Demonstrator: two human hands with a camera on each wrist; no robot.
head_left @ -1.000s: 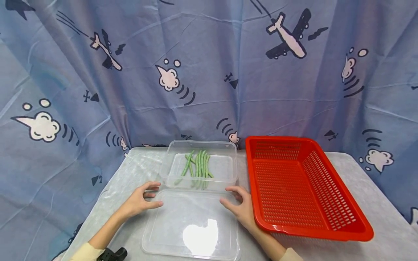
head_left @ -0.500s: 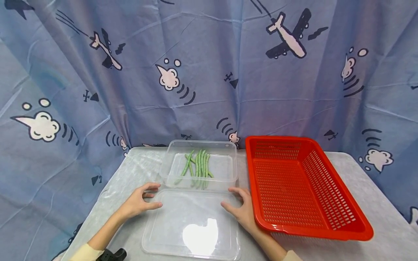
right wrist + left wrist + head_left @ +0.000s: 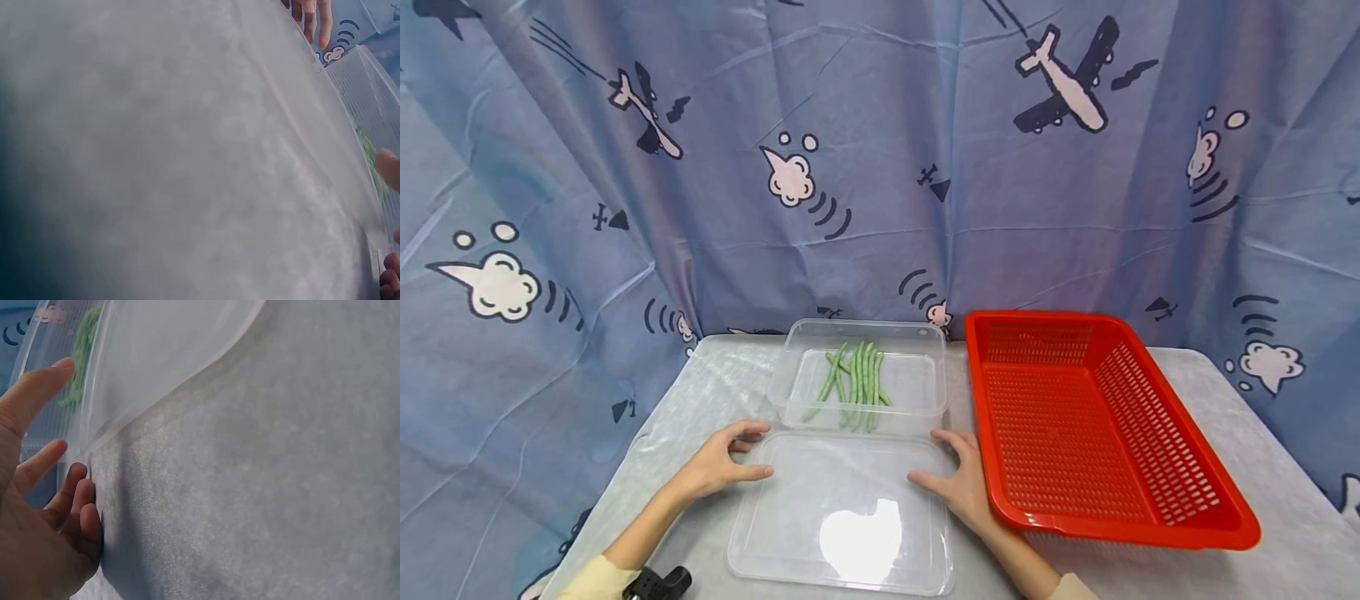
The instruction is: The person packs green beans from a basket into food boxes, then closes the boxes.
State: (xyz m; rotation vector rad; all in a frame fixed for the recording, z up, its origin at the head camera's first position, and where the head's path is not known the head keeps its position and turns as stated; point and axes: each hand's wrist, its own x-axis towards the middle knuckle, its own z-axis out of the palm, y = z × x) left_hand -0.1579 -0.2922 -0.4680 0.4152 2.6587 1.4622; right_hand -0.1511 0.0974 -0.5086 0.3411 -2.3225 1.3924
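A clear plastic lid point(image 3: 820, 500) lies flat on the table in front of me, bright glare on its lower half. Behind it stands a clear plastic container point(image 3: 917, 375) with several green beans point(image 3: 861, 383) inside. My left hand point(image 3: 724, 461) is at the lid's far left corner, thumb and fingers spread apart with nothing between them. On the opposite side, my right hand point(image 3: 961, 479) hovers by the far right corner in the same loose curve, holding nothing. In the left wrist view, the left fingertips point(image 3: 76, 472) sit near the lid's corner.
A large red plastic basket point(image 3: 1052, 433) with perforated walls stands right beside my right hand and forearm. A blue curtain point(image 3: 865, 167) printed with planes hangs behind the grey-white table point(image 3: 700, 400). A black strap device point(image 3: 658, 583) is on my left wrist.
My right hand has shifted slightly to the right, its fingers spreading a little wider from the lid. The left hand, lid, container and basket stay where they were.
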